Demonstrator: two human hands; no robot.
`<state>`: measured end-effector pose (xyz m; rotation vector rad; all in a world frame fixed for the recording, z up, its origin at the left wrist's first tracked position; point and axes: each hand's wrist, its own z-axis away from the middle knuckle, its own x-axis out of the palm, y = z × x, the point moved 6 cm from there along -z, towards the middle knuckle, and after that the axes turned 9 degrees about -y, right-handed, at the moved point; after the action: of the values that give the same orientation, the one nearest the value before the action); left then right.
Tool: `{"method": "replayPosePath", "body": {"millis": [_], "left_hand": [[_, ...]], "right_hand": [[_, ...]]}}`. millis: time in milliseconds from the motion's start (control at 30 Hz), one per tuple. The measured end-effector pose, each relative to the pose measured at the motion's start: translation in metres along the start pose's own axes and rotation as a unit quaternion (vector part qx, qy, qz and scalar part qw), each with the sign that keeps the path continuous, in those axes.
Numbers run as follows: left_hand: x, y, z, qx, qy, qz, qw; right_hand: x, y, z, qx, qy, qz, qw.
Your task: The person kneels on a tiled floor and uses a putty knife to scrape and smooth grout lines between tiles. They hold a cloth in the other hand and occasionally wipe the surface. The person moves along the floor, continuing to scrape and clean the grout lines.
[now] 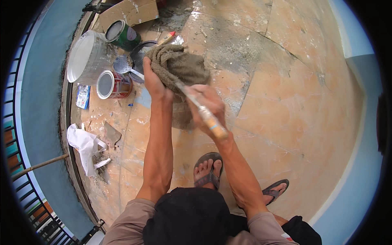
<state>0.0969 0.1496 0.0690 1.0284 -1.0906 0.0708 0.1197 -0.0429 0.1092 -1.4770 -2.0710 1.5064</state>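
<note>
A brown-grey towel-like rag [188,67] hangs bunched in my left hand [154,81], which is closed on it with the thumb pointing up along its edge. My right hand [208,104], blurred by motion, grips a long slim tool [200,107] with a greyish shaft and a thicker tan end. That end points down toward my right wrist, while the other meets the rag. Its exact kind is unclear. The rag's lower part [181,114] hangs between my forearms.
Left on the tiled floor [277,122] stand a clear plastic tub [92,55], a green can [122,35] and a red-and-white can [114,84]. Nearby lie a perforated ladle [123,64], cardboard [130,12], a blue packet [83,96] and white cloth [85,147]. Blue walls flank both sides.
</note>
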Motion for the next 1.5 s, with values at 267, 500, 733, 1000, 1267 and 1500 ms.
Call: {"method": "replayPosePath", "body": {"millis": [267, 500, 733, 1000, 1267, 1500], "left_hand": [[0.010, -0.010, 0.023, -0.019, 0.052, 0.039, 0.998], [0.000, 0.017, 0.047, 0.122, 0.087, -0.203, 0.968], [-0.007, -0.045, 0.093, 0.180, -0.122, -0.832, 0.510], [-0.012, -0.055, 0.093, 0.224, -0.064, -0.809, 0.540], [-0.008, -0.062, 0.098, 0.242, -0.062, -0.813, 0.526], [-0.009, -0.057, 0.098, 0.243, -0.056, -0.815, 0.523]], "right_hand": [[0.025, 0.089, 0.038, 0.466, -0.010, -0.312, 0.828], [-0.031, 0.096, 0.109, 0.455, 0.092, -0.326, 0.823], [-0.112, 0.108, 0.125, 0.347, 0.142, -0.040, 0.926], [-0.214, 0.178, 0.149, 0.461, 0.347, -0.071, 0.814], [-0.158, 0.210, 0.070, 0.435, 0.190, 0.115, 0.873], [-0.175, 0.201, 0.062, 0.440, 0.253, 0.053, 0.860]]}}
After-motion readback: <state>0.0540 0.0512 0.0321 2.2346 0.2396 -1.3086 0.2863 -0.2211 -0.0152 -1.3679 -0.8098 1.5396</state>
